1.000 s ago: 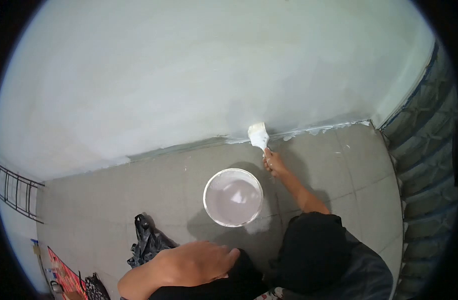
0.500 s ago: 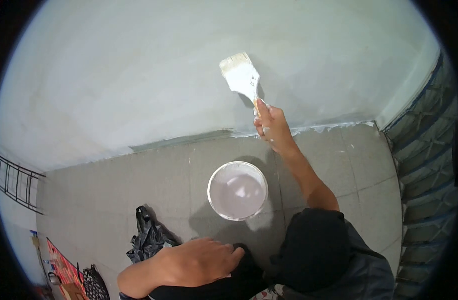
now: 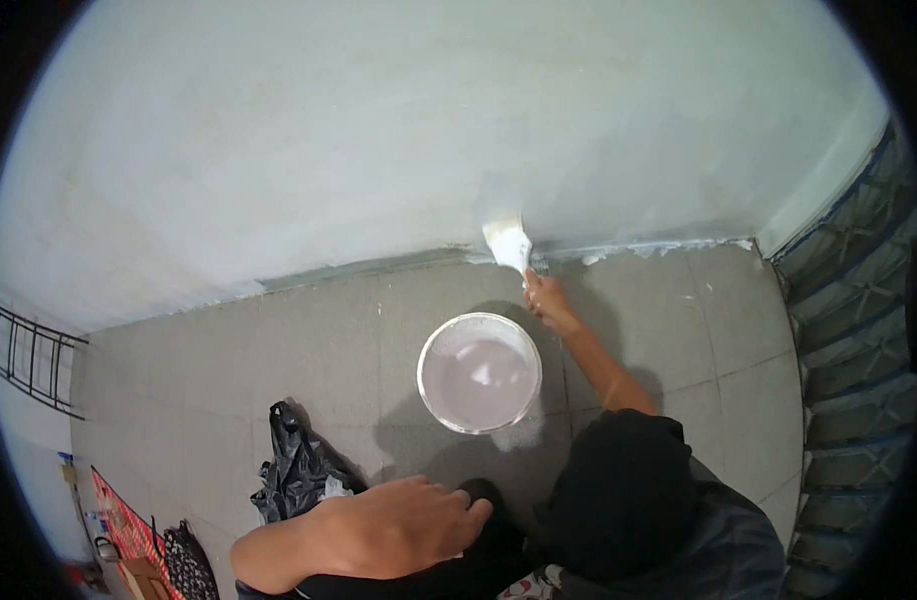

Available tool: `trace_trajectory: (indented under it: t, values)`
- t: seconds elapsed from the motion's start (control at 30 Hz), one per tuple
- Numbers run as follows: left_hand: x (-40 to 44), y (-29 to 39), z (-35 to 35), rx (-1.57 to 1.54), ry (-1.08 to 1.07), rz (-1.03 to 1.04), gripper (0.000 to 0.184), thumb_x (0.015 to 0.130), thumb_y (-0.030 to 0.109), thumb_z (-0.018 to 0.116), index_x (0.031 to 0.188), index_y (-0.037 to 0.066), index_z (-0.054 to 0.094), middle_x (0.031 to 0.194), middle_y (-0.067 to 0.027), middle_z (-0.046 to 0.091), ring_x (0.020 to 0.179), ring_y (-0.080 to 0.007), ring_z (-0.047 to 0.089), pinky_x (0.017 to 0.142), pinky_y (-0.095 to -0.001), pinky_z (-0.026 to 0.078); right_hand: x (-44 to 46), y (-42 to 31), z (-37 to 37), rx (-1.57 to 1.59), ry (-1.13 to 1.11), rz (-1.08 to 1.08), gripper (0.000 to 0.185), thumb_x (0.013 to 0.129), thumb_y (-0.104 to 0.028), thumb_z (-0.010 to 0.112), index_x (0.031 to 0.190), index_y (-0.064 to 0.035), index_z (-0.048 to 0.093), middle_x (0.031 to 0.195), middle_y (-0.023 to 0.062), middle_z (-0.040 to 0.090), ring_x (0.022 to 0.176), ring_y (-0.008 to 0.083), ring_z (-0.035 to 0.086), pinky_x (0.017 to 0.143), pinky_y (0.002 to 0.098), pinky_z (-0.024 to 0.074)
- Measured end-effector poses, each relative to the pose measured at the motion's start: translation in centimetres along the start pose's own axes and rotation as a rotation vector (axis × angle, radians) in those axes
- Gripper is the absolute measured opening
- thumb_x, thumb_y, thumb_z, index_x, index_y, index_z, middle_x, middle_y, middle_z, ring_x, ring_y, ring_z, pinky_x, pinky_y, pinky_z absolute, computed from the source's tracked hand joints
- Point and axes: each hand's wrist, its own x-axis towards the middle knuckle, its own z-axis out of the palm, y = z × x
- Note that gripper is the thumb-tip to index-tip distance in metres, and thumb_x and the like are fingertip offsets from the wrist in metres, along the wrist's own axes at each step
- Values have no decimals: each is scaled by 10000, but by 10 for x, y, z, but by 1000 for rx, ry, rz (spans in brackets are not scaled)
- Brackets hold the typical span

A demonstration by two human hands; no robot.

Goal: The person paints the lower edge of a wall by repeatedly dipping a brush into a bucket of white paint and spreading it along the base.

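Observation:
My right hand (image 3: 551, 301) is closed round the handle of a wide paintbrush (image 3: 510, 246), coated in white paint. Low on the pale wall (image 3: 378, 130), the bristles touch the surface just above the floor joint. Below the brush, a round bucket (image 3: 430, 405) of pale, greyish-white paint stands on the tiles. My left hand (image 3: 408, 525) lies over my dark-clothed leg, its fingers loosely bent and thumb apart, with nothing seen in it. Its palm side is hidden.
A crumpled black plastic bag (image 3: 296, 460) lies left of the bucket. Grey floor tiles (image 3: 178, 390) run along the wall. A metal lattice gate (image 3: 848, 330) bounds the right side. At far left are a black rack (image 3: 33, 358), a red patterned mat (image 3: 128, 525) and a black-and-white bag (image 3: 186, 565).
My right hand has drawn the paintbrush down the wall and slightly right, from well above the floor to near its edge. My left hand stays on my leg.

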Motion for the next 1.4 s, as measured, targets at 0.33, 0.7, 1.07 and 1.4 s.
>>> trace_trajectory:
  t: [0.33,0.7,1.07,1.4]
  values:
    - [-2,0,2,10,46,25,509,940,280,417,1244,-123,349,1002,-212,568,957,-331,563,852,-391,426,-2,-68,26,474,1,160,322,929,-305,487,781,-19,488,644,31,466,432,82,396,349,213,261]
    - [0,-12,15,96,120,87,404,939,270,426,1132,-85,409,961,-198,573,922,-339,574,822,-409,430,-96,-193,48,156,-193,-329,368,935,-333,460,723,-35,497,583,4,462,431,59,402,360,217,281]
    - [8,-16,2,76,52,54,360,929,258,453,1073,-71,427,909,-180,574,851,-326,586,761,-391,447,-12,-72,37,-329,27,-416,480,927,-363,453,681,40,538,503,86,499,417,179,486,421,358,361]
    - [8,-9,-5,72,-10,-2,359,918,234,475,1087,-81,433,919,-176,579,883,-305,582,775,-375,442,17,27,2,-79,-6,79,396,935,-356,443,704,-43,515,542,24,465,423,100,429,356,265,309]
